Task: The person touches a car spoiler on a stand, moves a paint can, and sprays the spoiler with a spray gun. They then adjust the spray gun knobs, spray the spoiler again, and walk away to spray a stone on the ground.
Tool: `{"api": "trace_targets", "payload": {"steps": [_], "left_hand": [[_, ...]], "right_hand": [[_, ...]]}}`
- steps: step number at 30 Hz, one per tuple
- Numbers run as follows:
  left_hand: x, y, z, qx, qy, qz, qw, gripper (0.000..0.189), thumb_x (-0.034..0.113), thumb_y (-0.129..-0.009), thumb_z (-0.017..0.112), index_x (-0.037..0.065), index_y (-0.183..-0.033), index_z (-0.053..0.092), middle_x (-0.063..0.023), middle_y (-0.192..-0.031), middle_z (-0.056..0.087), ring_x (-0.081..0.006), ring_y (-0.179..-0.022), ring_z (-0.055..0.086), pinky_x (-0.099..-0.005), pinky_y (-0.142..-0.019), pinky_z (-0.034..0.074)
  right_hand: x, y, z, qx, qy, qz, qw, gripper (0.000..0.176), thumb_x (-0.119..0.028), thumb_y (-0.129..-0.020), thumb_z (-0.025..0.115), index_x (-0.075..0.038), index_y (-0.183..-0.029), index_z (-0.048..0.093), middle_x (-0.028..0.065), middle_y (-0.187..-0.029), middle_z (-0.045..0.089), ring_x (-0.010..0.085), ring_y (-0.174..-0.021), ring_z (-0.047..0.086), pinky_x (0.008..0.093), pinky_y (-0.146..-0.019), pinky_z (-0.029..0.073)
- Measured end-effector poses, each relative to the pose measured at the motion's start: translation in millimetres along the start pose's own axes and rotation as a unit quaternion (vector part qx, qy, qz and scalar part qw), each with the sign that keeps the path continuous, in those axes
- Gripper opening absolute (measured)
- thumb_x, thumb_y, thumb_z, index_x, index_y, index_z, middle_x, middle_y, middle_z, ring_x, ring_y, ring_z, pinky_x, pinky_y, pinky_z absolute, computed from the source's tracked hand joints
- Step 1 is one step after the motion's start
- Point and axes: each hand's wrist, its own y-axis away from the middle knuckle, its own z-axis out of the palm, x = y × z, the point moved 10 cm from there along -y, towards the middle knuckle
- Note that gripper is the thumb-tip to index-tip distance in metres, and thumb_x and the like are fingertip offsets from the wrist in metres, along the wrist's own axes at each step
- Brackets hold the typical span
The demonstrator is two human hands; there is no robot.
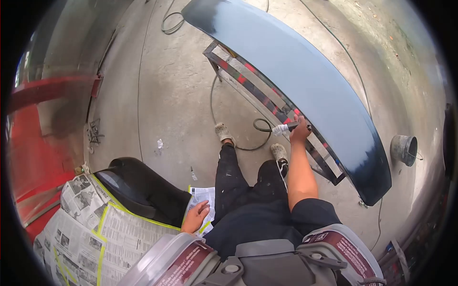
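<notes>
My right hand (300,129) is closed around the dark end of an air hose (281,128), where white wrapping shows just behind my fingers. It is at the near edge of a long curved panel (300,71), grey in the middle and black at both ends. The panel lies on a metal stand (248,83) with red patches. My left hand (195,217) hangs low with its fingers apart and holds nothing. Beside it are a newspaper sheet (206,194) with yellow tape and a black curved part (152,190) bordered by taped newspaper (124,233).
A grey bucket (404,150) stands on the floor at the right. Hose loops lie around my feet, and another hose (350,59) runs behind the panel. Red metalwork (33,148) is at the left. A respirator (265,260) fills the bottom of the view.
</notes>
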Motion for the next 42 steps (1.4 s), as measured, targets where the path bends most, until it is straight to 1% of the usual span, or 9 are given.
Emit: {"api": "trace_targets", "payload": {"steps": [5, 10, 16, 20, 23, 26, 29, 35, 42], "left_hand": [[62, -57, -97, -0.102, -0.113, 0.039, 0.987, 0.044, 0.021, -0.101, 0.057, 0.0, -0.139, 0.052, -0.0179, -0.129, 0.064, -0.0231, -0.122, 0.059, -0.0336, -0.103, 0.046], [153, -133, -118, -0.218, -0.268, 0.122, 0.93, 0.042, 0.019, -0.1, 0.058, -0.001, -0.137, 0.053, -0.0197, -0.128, 0.064, -0.024, -0.117, 0.063, -0.0335, -0.1, 0.048], [206, -119, -7, -0.41, -0.336, 0.228, 0.817, 0.04, 0.02, -0.102, 0.055, -0.001, -0.136, 0.054, -0.0152, -0.124, 0.066, -0.0223, -0.115, 0.063, -0.0338, -0.099, 0.048], [177, -62, 93, -0.568, -0.32, 0.21, 0.728, 0.043, 0.021, -0.104, 0.053, -0.002, -0.141, 0.049, -0.0116, -0.131, 0.063, -0.0199, -0.125, 0.055, -0.0325, -0.106, 0.042], [151, -11, 141, -0.642, -0.311, 0.194, 0.674, 0.041, 0.02, -0.104, 0.053, -0.001, -0.14, 0.05, -0.0074, -0.128, 0.062, -0.0165, -0.118, 0.057, -0.0311, -0.103, 0.043], [124, 29, 164, -0.708, -0.332, 0.143, 0.606, 0.039, 0.021, -0.104, 0.054, -0.001, -0.137, 0.052, -0.0034, -0.124, 0.061, -0.0125, -0.112, 0.055, -0.0293, -0.1, 0.043], [107, 62, 180, -0.757, -0.319, 0.161, 0.546, 0.036, 0.024, -0.103, 0.057, 0.001, -0.13, 0.057, 0.002, -0.11, 0.062, -0.0068, -0.093, 0.054, -0.0252, -0.083, 0.045], [107, 109, 196, -0.699, -0.367, 0.21, 0.576, 0.03, 0.03, -0.099, 0.063, 0.003, -0.112, 0.066, 0.0065, -0.084, 0.058, -0.0033, -0.069, 0.04, -0.0226, -0.059, 0.032], [98, 135, 216, -0.72, -0.298, 0.238, 0.579, 0.037, 0.029, -0.099, 0.064, 0.0, -0.122, 0.062, 0.0003, -0.095, 0.065, -0.0062, -0.082, 0.055, -0.0237, -0.072, 0.045]], "right_hand": [[53, 115, -29, 0.121, -0.024, 0.023, 0.992, 0.03, -0.003, -0.091, 0.063, -0.003, -0.119, 0.052, 0.0085, -0.105, 0.062, 0.0219, -0.079, 0.068, 0.037, -0.062, 0.054], [45, 229, -47, 0.197, 0.027, -0.001, 0.98, 0.015, -0.005, -0.093, 0.062, -0.004, -0.106, 0.056, 0.0072, -0.1, 0.061, 0.0213, -0.078, 0.068, 0.0339, -0.063, 0.055], [-27, 351, -48, 0.183, -0.016, -0.131, 0.974, 0.027, -0.006, -0.095, 0.059, -0.001, -0.121, 0.058, 0.0056, -0.099, 0.062, 0.0139, -0.072, 0.062, 0.0273, -0.06, 0.05], [-79, 406, -53, 0.178, 0.022, -0.199, 0.964, 0.027, -0.006, -0.095, 0.06, 0.002, -0.12, 0.06, 0.0072, -0.101, 0.064, 0.0118, -0.068, 0.06, 0.028, -0.06, 0.05], [-115, 443, -61, 0.184, 0.037, -0.223, 0.956, 0.03, -0.007, -0.095, 0.06, 0.0, -0.124, 0.058, 0.0078, -0.107, 0.065, 0.0125, -0.08, 0.062, 0.0283, -0.063, 0.051], [-161, 485, -72, 0.221, 0.175, -0.375, 0.883, 0.032, -0.006, -0.095, 0.059, 0.0, -0.126, 0.056, 0.0086, -0.111, 0.065, 0.0138, -0.097, 0.062, 0.0275, -0.066, 0.053], [-188, 513, -77, 0.204, 0.055, -0.415, 0.885, 0.041, -0.006, -0.095, 0.059, -0.001, -0.134, 0.05, 0.0096, -0.115, 0.065, 0.0156, -0.109, 0.06, 0.0278, -0.067, 0.056], [-215, 545, -112, 0.211, -0.011, -0.4, 0.892, 0.062, -0.01, -0.099, 0.056, -0.007, -0.153, 0.027, 0.0093, -0.117, 0.063, 0.0176, -0.105, 0.061, 0.0295, -0.066, 0.057], [-236, 564, -131, 0.243, 0.04, -0.396, 0.884, 0.062, -0.011, -0.098, 0.058, -0.008, -0.153, 0.031, 0.0078, -0.112, 0.064, 0.0157, -0.098, 0.062, 0.0276, -0.062, 0.055]]}}
